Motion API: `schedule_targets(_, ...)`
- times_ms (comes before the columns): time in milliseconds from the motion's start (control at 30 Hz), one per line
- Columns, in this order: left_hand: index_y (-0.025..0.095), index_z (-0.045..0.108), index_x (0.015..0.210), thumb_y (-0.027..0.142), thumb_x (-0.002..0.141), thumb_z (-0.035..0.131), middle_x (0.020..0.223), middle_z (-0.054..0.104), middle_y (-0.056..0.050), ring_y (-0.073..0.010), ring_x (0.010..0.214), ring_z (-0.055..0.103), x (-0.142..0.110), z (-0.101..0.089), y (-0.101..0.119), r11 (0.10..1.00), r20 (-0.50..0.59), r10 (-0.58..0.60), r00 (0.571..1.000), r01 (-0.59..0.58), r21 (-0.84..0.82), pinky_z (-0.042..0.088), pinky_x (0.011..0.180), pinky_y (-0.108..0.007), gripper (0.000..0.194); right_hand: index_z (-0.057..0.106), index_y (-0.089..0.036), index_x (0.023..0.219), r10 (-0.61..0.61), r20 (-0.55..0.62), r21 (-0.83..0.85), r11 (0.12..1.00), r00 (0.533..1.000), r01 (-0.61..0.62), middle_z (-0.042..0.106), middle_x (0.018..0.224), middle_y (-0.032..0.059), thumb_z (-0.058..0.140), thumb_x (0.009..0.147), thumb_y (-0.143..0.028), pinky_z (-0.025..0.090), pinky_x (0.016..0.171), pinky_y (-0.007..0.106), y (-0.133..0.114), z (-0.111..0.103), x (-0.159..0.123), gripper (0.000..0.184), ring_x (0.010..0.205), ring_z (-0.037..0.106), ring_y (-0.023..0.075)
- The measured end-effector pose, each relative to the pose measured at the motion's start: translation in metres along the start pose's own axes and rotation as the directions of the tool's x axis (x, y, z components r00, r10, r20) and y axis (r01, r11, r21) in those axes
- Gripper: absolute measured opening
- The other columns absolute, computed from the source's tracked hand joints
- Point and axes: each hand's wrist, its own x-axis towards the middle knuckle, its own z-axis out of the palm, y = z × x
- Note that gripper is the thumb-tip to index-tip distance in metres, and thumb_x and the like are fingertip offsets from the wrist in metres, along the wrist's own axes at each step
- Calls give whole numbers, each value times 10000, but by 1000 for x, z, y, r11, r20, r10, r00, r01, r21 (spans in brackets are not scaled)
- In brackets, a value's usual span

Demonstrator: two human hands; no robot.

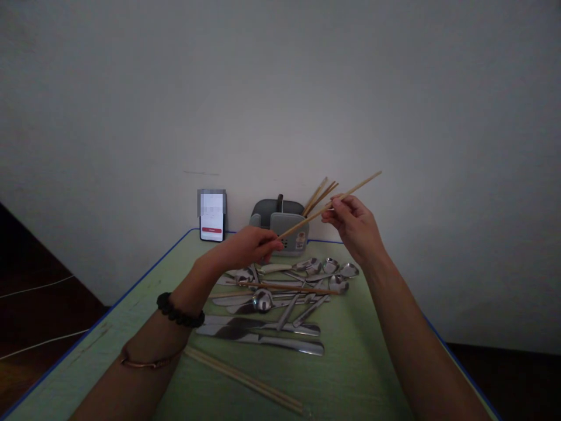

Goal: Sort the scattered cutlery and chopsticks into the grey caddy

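A pale wooden chopstick (307, 220) is held slanting up to the right in front of the cutlery holder. Its lower end is pinched in my left hand (245, 248); the fingers of my right hand (354, 225) close on it further up, and its tip sticks out beyond them. Behind it stands the grey cutlery holder (287, 242), with several chopsticks (322, 194) leaning out of its right side. Beneath my hands lies a jumble of metal spoons (263, 300) and other cutlery. Closer to me are table knives (284, 342) and a pair of light chopsticks (245, 377).
A phone (212, 216) with a lit screen stands upright left of the holder. The green table (350, 374) has a blue edge and meets the pale wall (280, 105) at the back. White cables (44, 344) run at the far left, beside the table.
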Motion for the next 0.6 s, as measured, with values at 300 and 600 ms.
schedule_targets(300, 151, 655, 880, 336, 889, 427, 809, 617, -42, -161, 730, 569, 5, -1, -32, 972, -349, 77, 934, 7, 234, 439, 677, -276, 294, 528, -223, 819, -337, -383, -51, 937, 860, 345, 571, 748, -72, 716, 697, -419, 565, 656, 227, -10, -21, 13, 298, 625, 638, 70)
schedule_targets(600, 162, 416, 1337, 286, 884, 459, 1339, 435, -126, -243, 1241, 412, 18, 24, -43, 950, -489, 222, 843, -75, 302, 362, 1052, -422, 472, 560, -183, 898, -394, -206, -375, 877, 896, 300, 614, 812, -10, 600, 799, -371, 570, 685, 288, 13, -1, 13, 216, 660, 653, 107)
